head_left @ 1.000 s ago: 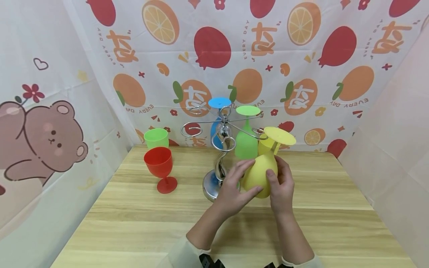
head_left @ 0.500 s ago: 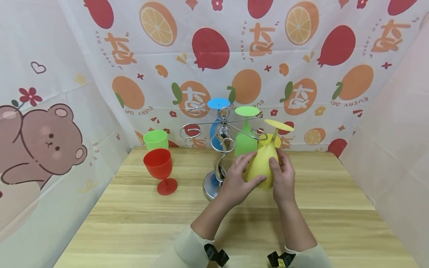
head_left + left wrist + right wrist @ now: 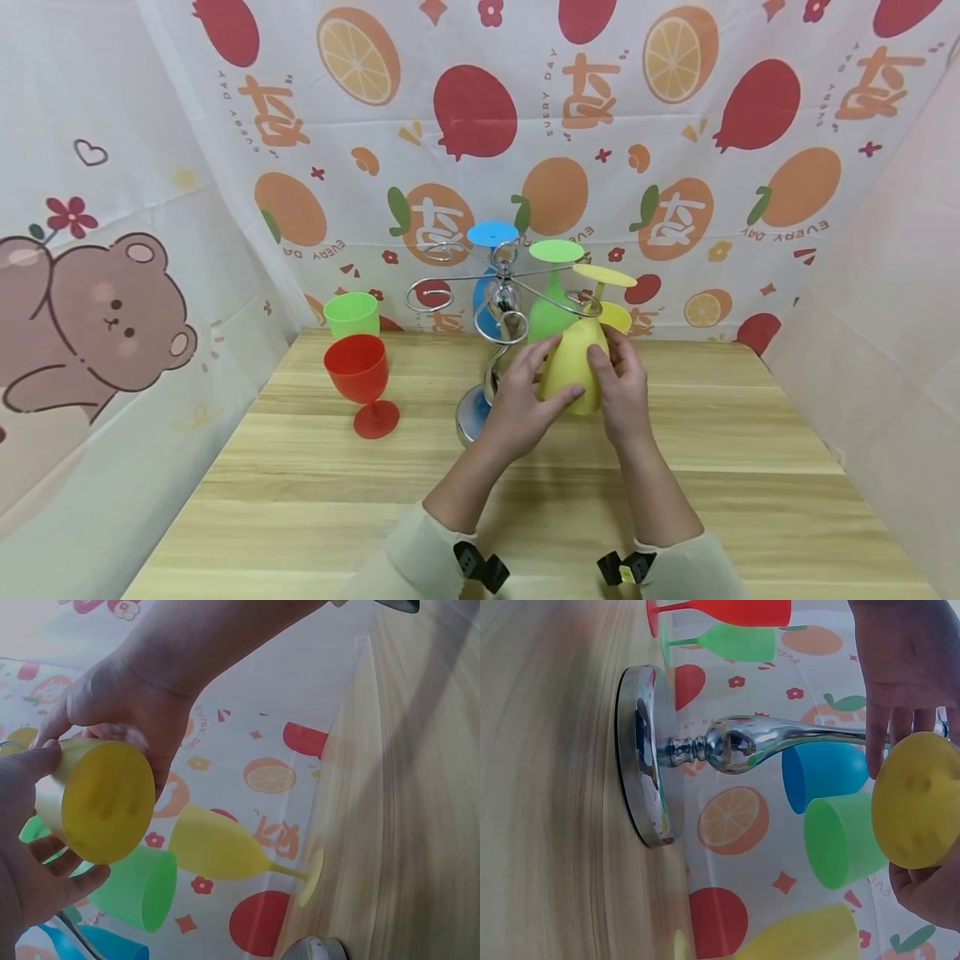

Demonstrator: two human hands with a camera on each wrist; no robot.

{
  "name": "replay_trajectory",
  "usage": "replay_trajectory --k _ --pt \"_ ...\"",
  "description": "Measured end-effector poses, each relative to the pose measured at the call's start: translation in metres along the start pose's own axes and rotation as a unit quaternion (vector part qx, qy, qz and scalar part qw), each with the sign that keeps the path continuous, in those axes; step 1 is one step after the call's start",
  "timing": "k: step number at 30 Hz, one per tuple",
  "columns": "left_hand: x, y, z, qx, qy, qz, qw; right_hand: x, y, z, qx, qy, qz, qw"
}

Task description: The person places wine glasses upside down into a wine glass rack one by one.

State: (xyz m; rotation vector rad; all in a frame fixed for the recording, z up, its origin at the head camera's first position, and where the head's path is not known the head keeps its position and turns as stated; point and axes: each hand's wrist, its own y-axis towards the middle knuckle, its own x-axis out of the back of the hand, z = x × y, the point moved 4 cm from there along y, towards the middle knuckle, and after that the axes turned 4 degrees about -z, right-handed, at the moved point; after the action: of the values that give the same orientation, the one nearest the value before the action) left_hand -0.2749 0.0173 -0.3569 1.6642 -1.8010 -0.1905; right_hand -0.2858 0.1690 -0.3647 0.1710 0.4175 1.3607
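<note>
My left hand [image 3: 525, 400] and right hand [image 3: 624, 383] hold a yellow goblet [image 3: 573, 362] upside down from its two sides, its round foot on top. The stem is beside the ring at the end of one arm of a chrome goblet rack [image 3: 501, 292]; whether it sits inside that ring I cannot tell. In the left wrist view the goblet's open mouth [image 3: 109, 802] faces the camera, between the fingers of both hands. A blue goblet [image 3: 492, 235] and a green goblet [image 3: 555, 252] hang upside down from the rack's other arms.
A red goblet [image 3: 357, 371] stands upright left of the rack, with another green goblet [image 3: 352, 314] behind it. A second yellow goblet [image 3: 221, 844] stands behind the held one. The rack's heavy round base [image 3: 649, 757] rests on the wooden table [image 3: 337, 517]. Printed cloth walls surround it.
Both hands have raised the yellow goblet, then shifted it left toward the rack's arm. Its foot has gone from tilted to nearly level. The other goblets stay put.
</note>
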Motion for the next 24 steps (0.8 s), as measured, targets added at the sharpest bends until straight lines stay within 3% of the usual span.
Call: replay_trajectory --k 24 --pt "0.010 0.006 0.012 -0.007 0.043 -0.019 0.9989 -0.012 0.017 -0.010 -0.012 -0.014 0.073 0.997"
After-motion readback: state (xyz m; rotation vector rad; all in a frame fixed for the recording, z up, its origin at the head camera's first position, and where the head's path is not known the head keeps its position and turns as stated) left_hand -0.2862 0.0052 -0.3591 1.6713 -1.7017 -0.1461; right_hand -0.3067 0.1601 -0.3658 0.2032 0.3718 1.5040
